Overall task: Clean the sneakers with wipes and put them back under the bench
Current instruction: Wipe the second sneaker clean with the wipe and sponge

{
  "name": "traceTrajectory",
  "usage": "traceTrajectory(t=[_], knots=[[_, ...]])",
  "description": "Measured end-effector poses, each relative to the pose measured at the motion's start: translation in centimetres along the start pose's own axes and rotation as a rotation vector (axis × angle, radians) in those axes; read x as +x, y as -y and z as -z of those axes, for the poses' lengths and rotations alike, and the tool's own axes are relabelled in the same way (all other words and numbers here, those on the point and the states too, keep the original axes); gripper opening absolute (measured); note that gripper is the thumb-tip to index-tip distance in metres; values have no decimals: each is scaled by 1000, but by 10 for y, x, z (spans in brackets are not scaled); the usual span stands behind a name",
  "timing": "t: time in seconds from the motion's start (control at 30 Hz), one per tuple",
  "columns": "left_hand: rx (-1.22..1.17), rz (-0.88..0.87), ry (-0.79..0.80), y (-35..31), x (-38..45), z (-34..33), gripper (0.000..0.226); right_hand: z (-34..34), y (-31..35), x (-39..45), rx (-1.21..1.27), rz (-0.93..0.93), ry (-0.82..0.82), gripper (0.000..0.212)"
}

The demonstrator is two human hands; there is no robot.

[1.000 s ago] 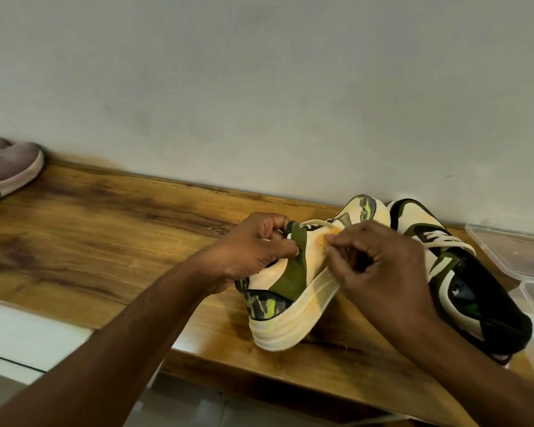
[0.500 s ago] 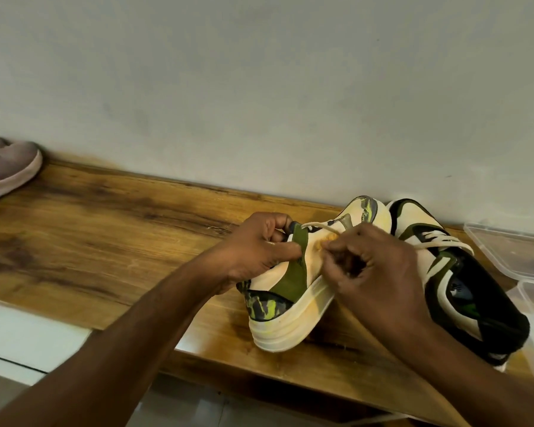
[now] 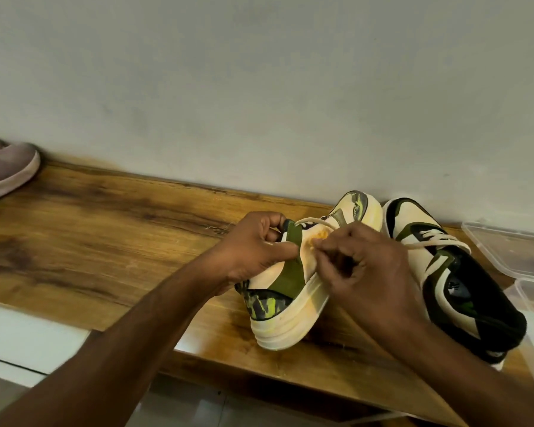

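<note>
A cream, olive and camo-print sneaker (image 3: 290,322) stands tilted on the wooden bench (image 3: 105,235), heel toward me. My left hand (image 3: 253,248) grips its collar at the olive strip. My right hand (image 3: 364,266) is closed, fingertips pressed to the sneaker's yellow-stained side. A small, crumpled, orange-yellow wad, apparently a wipe (image 3: 319,235), shows at those fingertips. The second sneaker (image 3: 463,291), cream with olive and black, lies just to the right, partly behind my right hand. Its lace runs loose over the top.
A clear plastic container (image 3: 512,251) and its lid sit at the bench's right end, close to the second sneaker. A grey-pink shoe (image 3: 7,167) rests at the far left. The wall runs directly behind the bench. Pale floor lies below the front edge.
My right hand has shifted slightly along the stained side of the sneaker. My left hand keeps the same hold, and the sneaker has barely moved.
</note>
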State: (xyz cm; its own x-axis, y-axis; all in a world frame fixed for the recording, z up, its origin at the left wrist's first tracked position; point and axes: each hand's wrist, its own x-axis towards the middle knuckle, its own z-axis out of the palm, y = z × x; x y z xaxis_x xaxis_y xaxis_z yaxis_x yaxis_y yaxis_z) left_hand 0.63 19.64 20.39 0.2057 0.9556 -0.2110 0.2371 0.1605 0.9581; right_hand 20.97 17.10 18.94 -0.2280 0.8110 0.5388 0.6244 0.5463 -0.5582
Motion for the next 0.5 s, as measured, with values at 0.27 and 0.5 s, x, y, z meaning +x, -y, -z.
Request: traceTrajectory(t=[0.27, 0.5], knots=[[12, -17, 20, -1, -2, 3, 18, 24, -7, 9, 113, 5, -69, 12], [92, -59, 97, -3, -5, 3, 21, 25, -38, 20, -54, -118, -117, 20]])
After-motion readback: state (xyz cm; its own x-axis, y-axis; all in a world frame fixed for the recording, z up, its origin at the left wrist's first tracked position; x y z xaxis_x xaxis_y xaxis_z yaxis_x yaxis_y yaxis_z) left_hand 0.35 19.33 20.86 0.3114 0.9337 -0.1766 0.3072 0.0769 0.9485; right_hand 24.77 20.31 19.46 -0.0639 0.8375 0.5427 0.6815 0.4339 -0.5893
